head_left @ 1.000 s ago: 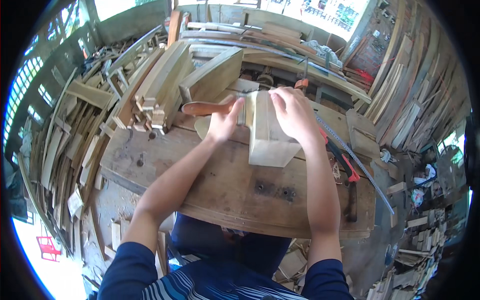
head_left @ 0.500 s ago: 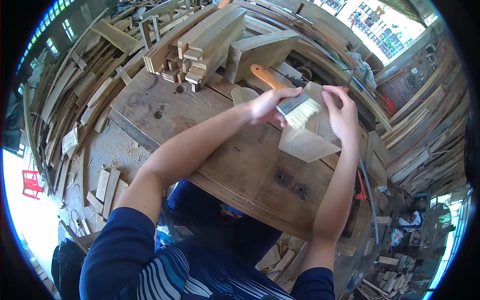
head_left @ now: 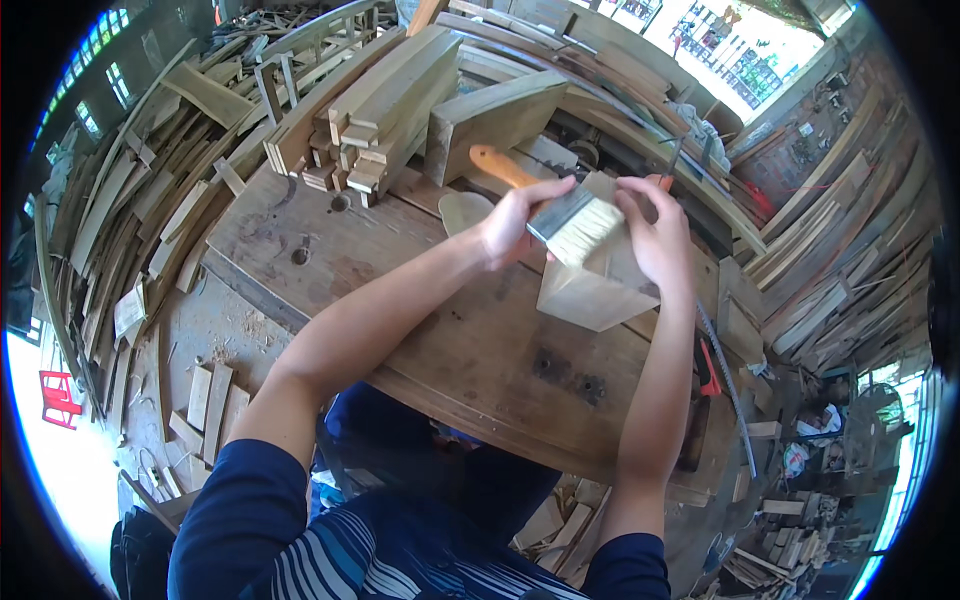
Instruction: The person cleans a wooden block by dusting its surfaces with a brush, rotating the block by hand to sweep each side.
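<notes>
My left hand (head_left: 512, 222) is closed around a wide paintbrush (head_left: 572, 222) with an orange handle, a grey metal band and pale bristles. The handle points up and away to the left, and the bristles lie over the face of a pale wooden block (head_left: 597, 302) with angled sides. Whether they press on it, I cannot tell. On the block's right side is my right hand (head_left: 660, 238), fingers bent over its upper edge, gripping it. Part of the block is hidden behind the brush and both hands. Beyond my left wrist lies a flat, rounded pale piece (head_left: 464, 213).
A brown wooden workbench (head_left: 450, 335) with several holes spans the middle. Stacked timber pieces (head_left: 395, 110) and a thick board (head_left: 490, 120) stand at its far side. A red-handled tool (head_left: 709, 368) is near my right forearm. Lumber piles (head_left: 130, 200) surround the bench.
The whole view has shifted slightly, so the bench appears lower and further left. The brush has moved a little left and down, its bristles now sharper. Both hands keep their holds.
</notes>
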A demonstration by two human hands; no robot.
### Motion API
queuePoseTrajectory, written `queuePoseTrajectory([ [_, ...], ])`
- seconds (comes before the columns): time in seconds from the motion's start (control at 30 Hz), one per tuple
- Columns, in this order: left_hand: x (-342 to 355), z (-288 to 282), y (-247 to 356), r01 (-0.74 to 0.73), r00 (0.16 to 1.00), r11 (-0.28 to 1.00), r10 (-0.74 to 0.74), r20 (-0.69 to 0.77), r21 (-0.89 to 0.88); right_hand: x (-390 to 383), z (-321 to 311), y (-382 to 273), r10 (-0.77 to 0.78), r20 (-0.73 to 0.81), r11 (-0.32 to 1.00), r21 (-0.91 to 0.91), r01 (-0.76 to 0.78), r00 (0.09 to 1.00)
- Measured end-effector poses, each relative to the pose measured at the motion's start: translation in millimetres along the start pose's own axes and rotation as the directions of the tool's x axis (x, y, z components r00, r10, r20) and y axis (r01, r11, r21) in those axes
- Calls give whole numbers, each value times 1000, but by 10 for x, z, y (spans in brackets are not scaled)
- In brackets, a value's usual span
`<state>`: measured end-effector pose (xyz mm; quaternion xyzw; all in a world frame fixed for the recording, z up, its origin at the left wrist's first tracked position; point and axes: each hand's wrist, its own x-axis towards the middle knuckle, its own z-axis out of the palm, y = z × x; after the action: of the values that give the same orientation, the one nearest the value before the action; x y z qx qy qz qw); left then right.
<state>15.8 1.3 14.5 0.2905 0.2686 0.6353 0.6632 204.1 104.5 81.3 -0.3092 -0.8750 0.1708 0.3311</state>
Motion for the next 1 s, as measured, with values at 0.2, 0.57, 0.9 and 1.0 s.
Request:
queuePoseTrajectory([
  [0.2, 174, -371, -193, -53, 887, 407, 439, -144, 912, 15, -4, -39, 40, -26, 999, 20, -40, 999],
  [0.57, -3, -42, -5, 12, 998, 984, 0, -69, 175, -22, -3, 84, -36, -2, 996, 79, 36, 999],
  [0.9, -55, -93, -77, -77, 954, 485, 290, -77, 871, -51, 17, 59, -18, -19, 998, 51, 19, 1000],
  [1.0, -54, 37, -106, -233, 947, 905, 294, -127, 357, -39, -46, 26, -7, -37, 1000, 12, 8, 999],
])
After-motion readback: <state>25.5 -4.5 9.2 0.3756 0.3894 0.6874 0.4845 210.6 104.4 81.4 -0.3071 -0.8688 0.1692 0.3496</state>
